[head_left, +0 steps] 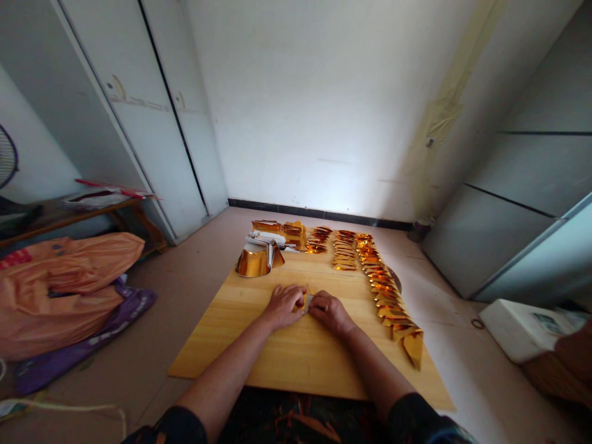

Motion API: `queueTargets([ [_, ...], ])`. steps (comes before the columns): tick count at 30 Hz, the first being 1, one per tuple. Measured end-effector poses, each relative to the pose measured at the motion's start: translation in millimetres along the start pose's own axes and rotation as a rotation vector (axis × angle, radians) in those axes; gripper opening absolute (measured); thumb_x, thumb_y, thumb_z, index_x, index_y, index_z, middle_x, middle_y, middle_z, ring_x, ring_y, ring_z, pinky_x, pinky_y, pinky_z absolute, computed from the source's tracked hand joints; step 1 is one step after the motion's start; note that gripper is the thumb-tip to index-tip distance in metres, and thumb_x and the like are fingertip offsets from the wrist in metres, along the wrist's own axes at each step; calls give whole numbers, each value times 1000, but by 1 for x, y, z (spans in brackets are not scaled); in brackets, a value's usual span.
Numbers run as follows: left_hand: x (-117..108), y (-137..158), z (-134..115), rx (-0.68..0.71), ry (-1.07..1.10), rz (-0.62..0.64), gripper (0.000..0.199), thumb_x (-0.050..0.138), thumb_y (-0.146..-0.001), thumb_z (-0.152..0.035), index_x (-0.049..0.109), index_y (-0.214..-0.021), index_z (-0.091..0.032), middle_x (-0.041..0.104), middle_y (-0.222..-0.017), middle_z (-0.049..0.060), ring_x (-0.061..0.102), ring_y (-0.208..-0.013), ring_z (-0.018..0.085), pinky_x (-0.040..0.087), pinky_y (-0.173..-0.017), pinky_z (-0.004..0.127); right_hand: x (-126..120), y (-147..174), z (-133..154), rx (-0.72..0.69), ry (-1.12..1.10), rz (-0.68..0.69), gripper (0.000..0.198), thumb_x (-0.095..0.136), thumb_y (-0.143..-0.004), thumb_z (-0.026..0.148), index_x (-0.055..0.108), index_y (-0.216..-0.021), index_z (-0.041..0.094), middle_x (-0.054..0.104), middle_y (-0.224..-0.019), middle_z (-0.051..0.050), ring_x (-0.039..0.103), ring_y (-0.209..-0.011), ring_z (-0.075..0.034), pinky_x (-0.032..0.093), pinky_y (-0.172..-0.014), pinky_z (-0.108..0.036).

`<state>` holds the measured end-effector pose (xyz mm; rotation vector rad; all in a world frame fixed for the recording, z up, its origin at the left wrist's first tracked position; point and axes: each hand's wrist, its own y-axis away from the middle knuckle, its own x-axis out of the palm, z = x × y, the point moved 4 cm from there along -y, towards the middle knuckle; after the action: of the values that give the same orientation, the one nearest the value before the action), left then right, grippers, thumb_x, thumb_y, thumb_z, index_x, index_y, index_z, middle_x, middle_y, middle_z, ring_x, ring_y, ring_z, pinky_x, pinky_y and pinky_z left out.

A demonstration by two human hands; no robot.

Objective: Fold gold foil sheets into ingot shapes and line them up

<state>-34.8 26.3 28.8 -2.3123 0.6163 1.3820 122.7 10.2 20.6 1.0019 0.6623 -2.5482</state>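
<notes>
Between my two hands, just above the middle of the wooden board (pixel 296 357), is a small piece of gold foil paper (pixel 306 302), mostly covered by my fingers. My left hand (pixel 287 305) pinches its left side, fingers curled. On the other side my right hand (pixel 330 311) grips the paper with bent fingers. Beyond my left hand stands a curved stack of gold foil sheets (pixel 254 262) with white backs. A long row of folded gold paper pieces (pixel 382 290) overlaps down the board's right side. Two shorter rows of folded pieces (pixel 345 251) lie at the far edge.
More gold sheets (pixel 293 234) lie at the board's far left. An orange bag (pixel 69 290) and a purple bag (pixel 92 345) slump on the floor at left, near a wooden bench (pixel 134 206). A white box (pixel 525 330) stands at right. Cabinets flank both sides.
</notes>
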Motion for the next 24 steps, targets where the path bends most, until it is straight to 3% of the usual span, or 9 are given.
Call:
queueTargets([
  [4, 1, 0, 1, 12, 3, -7, 47, 57, -81, -29, 48, -127, -25, 62, -120, 6, 45, -124, 24, 24, -107, 48, -1, -7, 2, 147, 115, 32, 13, 56, -81, 15, 65, -72, 18, 59, -78, 0, 56, -71, -10, 41, -65, -19],
  [9, 5, -1, 6, 13, -11, -1, 42, 58, -81, -32, 51, -123, -27, 56, -130, 5, 43, -126, 25, 22, -108, 50, 1, -16, 3, 306, 279, 53, 14, 56, -80, 15, 64, -70, 18, 60, -77, 0, 53, -66, -9, 35, -59, -18],
  [16, 8, -1, 9, 9, -12, 18, 41, 58, -81, -32, 52, -121, -27, 54, -133, 5, 40, -129, 25, 19, -109, 52, 1, -17, 8, 291, 382, 96, 12, 56, -84, 23, 66, -78, 20, 62, -86, -2, 56, -70, -10, 34, -59, -19],
  [24, 8, -2, 9, 23, -9, 18, 36, 58, -80, -30, 53, -116, -26, 61, -118, 4, 44, -123, 25, 22, -106, 48, -1, -21, 12, 266, 396, 136, 10, 59, -84, 24, 67, -79, 22, 61, -83, 0, 57, -70, -10, 34, -60, -19],
])
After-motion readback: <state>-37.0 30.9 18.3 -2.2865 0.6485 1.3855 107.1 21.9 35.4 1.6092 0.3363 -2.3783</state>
